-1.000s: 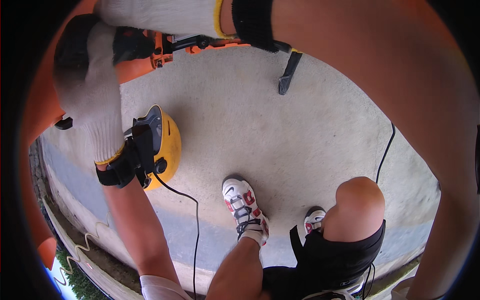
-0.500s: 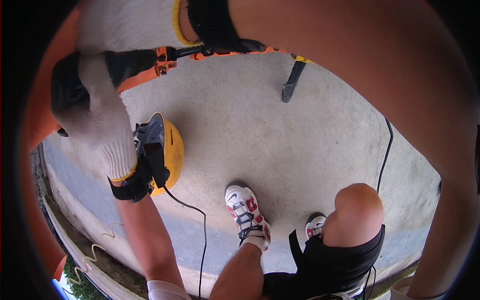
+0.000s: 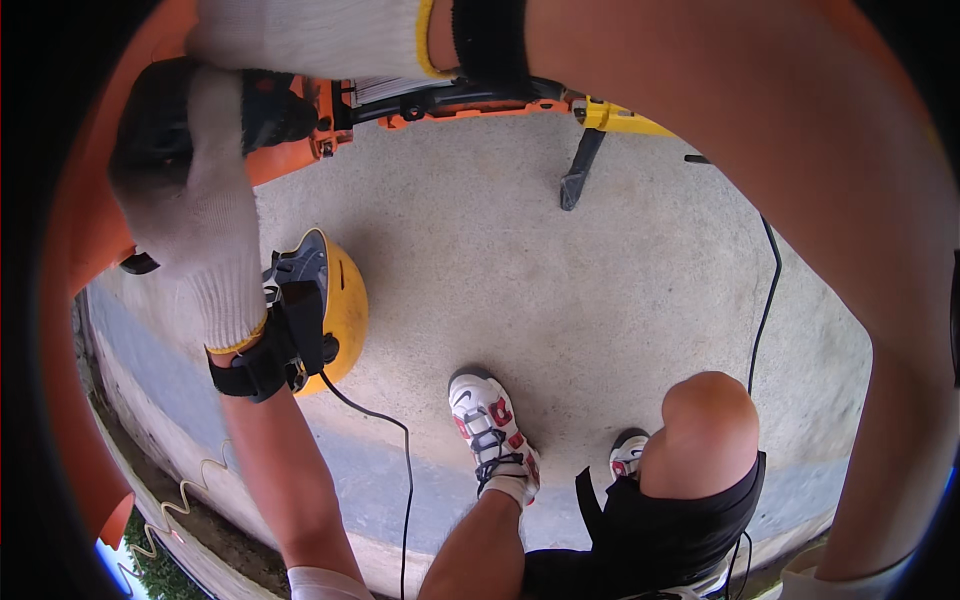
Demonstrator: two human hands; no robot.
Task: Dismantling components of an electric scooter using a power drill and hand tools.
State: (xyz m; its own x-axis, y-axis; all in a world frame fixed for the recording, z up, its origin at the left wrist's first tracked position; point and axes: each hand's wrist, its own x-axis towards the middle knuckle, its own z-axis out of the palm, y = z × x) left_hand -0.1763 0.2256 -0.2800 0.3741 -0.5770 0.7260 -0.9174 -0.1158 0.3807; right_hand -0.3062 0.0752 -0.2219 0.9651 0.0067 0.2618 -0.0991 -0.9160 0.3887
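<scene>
My left hand (image 3: 205, 215), in a white knit glove with black-coated palm and fingers, is curled against a large orange machine (image 3: 285, 160) at the upper left. What lies inside its grip is hidden. My right hand (image 3: 310, 38), gloved the same way, reaches across the top edge from the right, just above the left hand. Its fingers are mostly out of sight. Beneath the right wrist run black rods and an orange rail (image 3: 480, 113), with silvery ribbed metal (image 3: 385, 92) behind them. A yellow part (image 3: 628, 118) with a black leg (image 3: 580, 172) continues to the right.
A yellow hard hat (image 3: 345, 310) lies on the concrete floor (image 3: 540, 270) beside my left wrist. From the black wrist device (image 3: 310, 325) a cable (image 3: 408, 490) hangs down. Another black cable (image 3: 768, 300) runs on the right. My sneakers (image 3: 490, 420) stand below; a coiled pale hose (image 3: 180, 505) is at lower left.
Both hands have shifted slightly; the right wrist has moved right. More of the orange rail, ribbed metal and yellow part shows now. The left hand stays curled at the machine.
</scene>
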